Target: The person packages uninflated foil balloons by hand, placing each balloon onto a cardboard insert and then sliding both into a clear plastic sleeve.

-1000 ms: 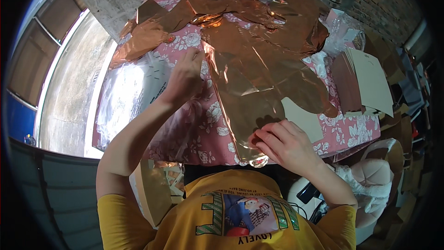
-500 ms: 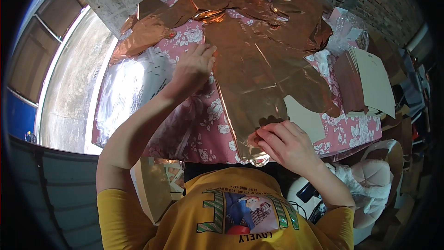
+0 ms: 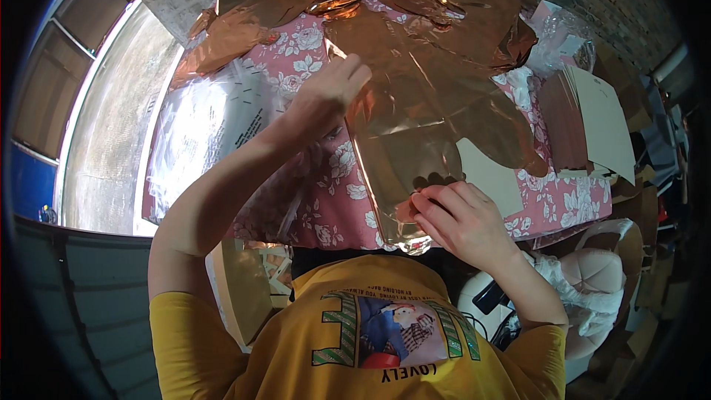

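Note:
A large flat copper-coloured foil balloon (image 3: 415, 122) lies on the table, its near end at the front edge. My left hand (image 3: 333, 96) is closed at the balloon's left long edge, fingers bent together over the foil. At the near end, my right hand (image 3: 463, 218) has its fingers curled against the foil, their reflections showing in it; its grip is partly hidden. A cream sheet of card (image 3: 489, 178) lies partly under the balloon, just beyond my right hand.
More copper foil (image 3: 229, 48) is spread across the far table. Clear plastic bags (image 3: 196, 141) lie at left on the pink floral tablecloth (image 3: 326, 211). Cream cards (image 3: 603, 122) stand at right beside crumpled clear plastic (image 3: 559, 41). A padded seat (image 3: 592, 281) is at lower right.
My left hand has moved right, over the balloon's edge, and its fingers have drawn together. My right hand stays at the near end with little change.

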`<state>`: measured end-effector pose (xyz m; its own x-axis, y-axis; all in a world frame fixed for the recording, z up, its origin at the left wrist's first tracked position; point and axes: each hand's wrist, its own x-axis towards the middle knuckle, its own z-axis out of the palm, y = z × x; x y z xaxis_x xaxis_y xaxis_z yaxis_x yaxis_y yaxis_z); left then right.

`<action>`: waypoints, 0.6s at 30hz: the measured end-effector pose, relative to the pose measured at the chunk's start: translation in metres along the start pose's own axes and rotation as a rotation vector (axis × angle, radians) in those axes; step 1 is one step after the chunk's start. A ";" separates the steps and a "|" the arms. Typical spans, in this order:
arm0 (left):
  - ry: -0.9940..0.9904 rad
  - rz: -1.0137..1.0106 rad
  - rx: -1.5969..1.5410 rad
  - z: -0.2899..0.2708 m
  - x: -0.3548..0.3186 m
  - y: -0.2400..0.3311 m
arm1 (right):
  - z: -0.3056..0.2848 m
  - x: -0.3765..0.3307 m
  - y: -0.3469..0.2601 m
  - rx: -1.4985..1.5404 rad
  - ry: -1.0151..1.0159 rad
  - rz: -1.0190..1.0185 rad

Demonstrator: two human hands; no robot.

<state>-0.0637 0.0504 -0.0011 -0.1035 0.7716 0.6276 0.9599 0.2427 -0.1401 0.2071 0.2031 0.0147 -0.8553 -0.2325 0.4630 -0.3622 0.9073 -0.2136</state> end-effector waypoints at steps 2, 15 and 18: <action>-0.056 0.044 -0.041 -0.002 0.002 0.002 | 0.000 -0.001 0.000 -0.037 -0.027 -0.005; -0.207 -0.073 -0.041 -0.026 -0.002 0.040 | 0.003 -0.004 -0.001 -0.094 -0.026 -0.026; -0.136 -0.042 -0.102 -0.020 -0.003 0.038 | 0.003 -0.004 -0.001 -0.100 -0.025 -0.031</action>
<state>-0.0212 0.0457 0.0074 -0.1721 0.8362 0.5208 0.9747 0.2212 -0.0331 0.2101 0.2024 0.0101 -0.8539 -0.2686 0.4458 -0.3509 0.9297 -0.1119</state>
